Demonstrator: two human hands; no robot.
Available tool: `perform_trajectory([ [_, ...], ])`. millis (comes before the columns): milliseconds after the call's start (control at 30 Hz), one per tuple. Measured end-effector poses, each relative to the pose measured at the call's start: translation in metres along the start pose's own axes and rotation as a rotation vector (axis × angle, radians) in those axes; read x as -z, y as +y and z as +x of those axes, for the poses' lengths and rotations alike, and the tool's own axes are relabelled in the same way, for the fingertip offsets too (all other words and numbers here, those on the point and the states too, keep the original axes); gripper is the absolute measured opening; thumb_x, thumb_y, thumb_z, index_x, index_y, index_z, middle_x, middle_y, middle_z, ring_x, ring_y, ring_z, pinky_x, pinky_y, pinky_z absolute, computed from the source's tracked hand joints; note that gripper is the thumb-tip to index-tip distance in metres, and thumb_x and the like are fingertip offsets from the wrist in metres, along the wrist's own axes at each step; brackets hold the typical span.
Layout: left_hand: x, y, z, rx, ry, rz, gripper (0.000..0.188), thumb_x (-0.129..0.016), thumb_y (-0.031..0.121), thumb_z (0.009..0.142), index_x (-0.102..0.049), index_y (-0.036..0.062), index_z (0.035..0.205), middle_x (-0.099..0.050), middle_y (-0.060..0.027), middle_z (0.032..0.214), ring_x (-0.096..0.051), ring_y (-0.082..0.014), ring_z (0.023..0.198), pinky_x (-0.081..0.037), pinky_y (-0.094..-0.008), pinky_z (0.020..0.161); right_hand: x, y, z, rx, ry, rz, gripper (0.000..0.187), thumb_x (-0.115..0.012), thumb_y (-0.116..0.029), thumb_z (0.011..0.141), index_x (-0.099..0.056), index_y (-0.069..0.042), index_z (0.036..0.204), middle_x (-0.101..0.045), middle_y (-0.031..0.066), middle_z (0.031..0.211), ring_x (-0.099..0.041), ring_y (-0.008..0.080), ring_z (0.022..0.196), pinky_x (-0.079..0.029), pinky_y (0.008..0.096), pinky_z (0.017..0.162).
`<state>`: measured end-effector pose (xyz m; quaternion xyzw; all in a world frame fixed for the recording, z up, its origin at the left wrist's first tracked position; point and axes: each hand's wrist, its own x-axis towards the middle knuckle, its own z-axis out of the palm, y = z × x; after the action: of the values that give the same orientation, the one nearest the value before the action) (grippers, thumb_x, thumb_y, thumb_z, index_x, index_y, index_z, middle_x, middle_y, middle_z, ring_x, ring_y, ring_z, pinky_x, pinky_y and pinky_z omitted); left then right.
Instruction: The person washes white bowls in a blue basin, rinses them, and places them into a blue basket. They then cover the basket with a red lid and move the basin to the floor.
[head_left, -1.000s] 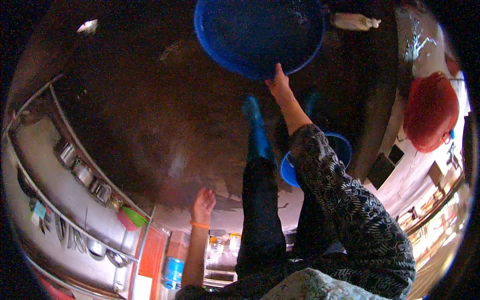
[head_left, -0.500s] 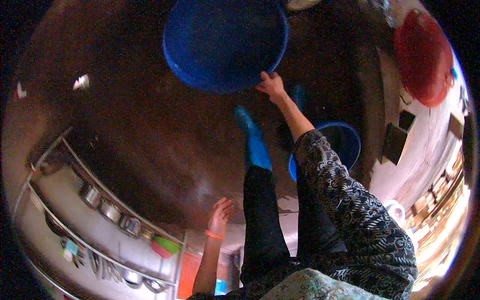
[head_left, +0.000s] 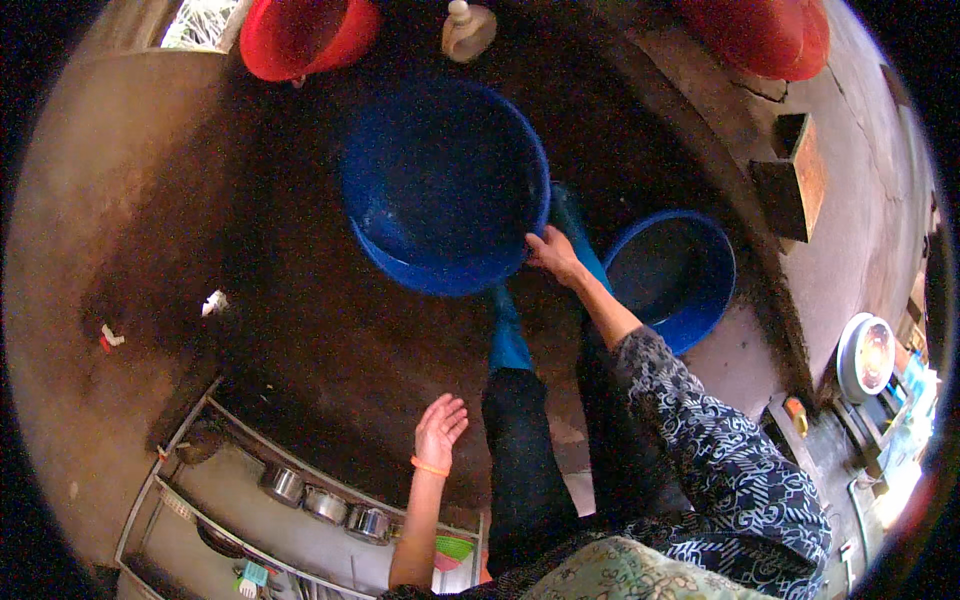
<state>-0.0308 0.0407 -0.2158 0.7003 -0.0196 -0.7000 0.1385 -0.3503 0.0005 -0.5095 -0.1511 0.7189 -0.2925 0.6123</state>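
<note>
My right hand (head_left: 553, 252) grips the near right rim of a large round blue tub (head_left: 420, 275), its fingers closed over the edge. The tub looks dark inside, and I cannot make out what it holds. My left hand (head_left: 438, 432), with an orange band at the wrist, hangs apart from the tub with its fingers stretched out and nothing in them. A smaller blue tub (head_left: 690, 328) stands to the right, beside my right forearm. My feet are in blue boots (head_left: 510, 340), close to the large tub.
Against the far side stand a red tub (head_left: 265, 45), a pale jug (head_left: 468, 35) and another red vessel (head_left: 800, 40). A metal rack (head_left: 300, 440) with several pots is at the lower left. White scraps (head_left: 214, 302) lie on the dark floor. An open box (head_left: 790, 190) sits at right.
My view has swung, bringing the far red tub and jug into sight. The large blue tub sits lower in the picture, with my right hand still on its rim. The left hand stays free.
</note>
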Motion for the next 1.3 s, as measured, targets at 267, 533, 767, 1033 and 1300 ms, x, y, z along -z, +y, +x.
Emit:
perform_trajectory([
  [267,-0.015,0.052,0.064,-0.052,-0.13,0.19,0.035,-0.054,0.02,0.093,-0.052,0.0015,0.123,-0.062,-0.0145,0.112,-0.063,-0.0213,0.096,-0.054,-0.034,0.083,0.015,0.124,-0.074,-0.239,0.261,0.094,0.05,-0.056,-0.049,0.087,-0.056,0.0,0.097,-0.063,0.016,0.092,-0.062,0.0299,0.082,-0.05,0.0402,0.073],
  [533,-0.001,0.048,0.051,-0.061,0.002,0.178,0.036,-0.054,0.021,0.093,-0.052,0.001,0.122,-0.063,-0.0133,0.109,-0.063,-0.0211,0.094,-0.054,-0.0336,0.082,0.061,0.126,-0.152,-0.476,0.291,0.509,0.044,-0.047,-0.049,0.094,-0.048,-0.007,0.108,-0.053,0.0032,0.082,-0.051,0.0183,0.068,-0.05,0.0444,0.07],
  [767,-0.011,0.013,0.035,0.008,-0.041,0.067,0.033,-0.054,0.021,0.093,-0.053,0.0032,0.121,-0.064,-0.0138,0.109,-0.064,-0.0214,0.093,-0.054,-0.035,0.083,0.065,0.133,-0.148,-0.503,0.332,0.573,0.044,-0.048,-0.047,0.094,-0.052,-0.004,0.104,-0.05,0.002,0.07,-0.054,0.0176,0.064,-0.05,0.047,0.067],
  [1033,-0.008,0.02,0.033,-0.047,-0.072,-0.015,0.033,-0.055,0.024,0.093,-0.055,0.0043,0.12,-0.064,-0.0131,0.108,-0.064,-0.0206,0.093,-0.053,-0.0352,0.083,0.071,0.105,-0.103,-0.523,0.289,0.655,0.047,-0.049,-0.046,0.093,-0.052,-0.002,0.107,-0.058,0.0112,0.075,-0.058,0.0249,0.065,-0.054,0.0496,0.069],
  [1300,-0.009,0.015,0.048,-0.084,-0.09,-0.116,0.036,-0.053,0.024,0.092,-0.052,0.0026,0.121,-0.064,-0.0137,0.108,-0.064,-0.0216,0.091,-0.054,-0.0361,0.083,0.108,0.07,-0.088,-0.596,0.244,0.642,0.052,-0.05,-0.048,0.092,-0.047,-0.007,0.124,-0.058,0.0137,0.12,-0.057,0.0307,0.104,-0.045,0.0519,0.085],
])
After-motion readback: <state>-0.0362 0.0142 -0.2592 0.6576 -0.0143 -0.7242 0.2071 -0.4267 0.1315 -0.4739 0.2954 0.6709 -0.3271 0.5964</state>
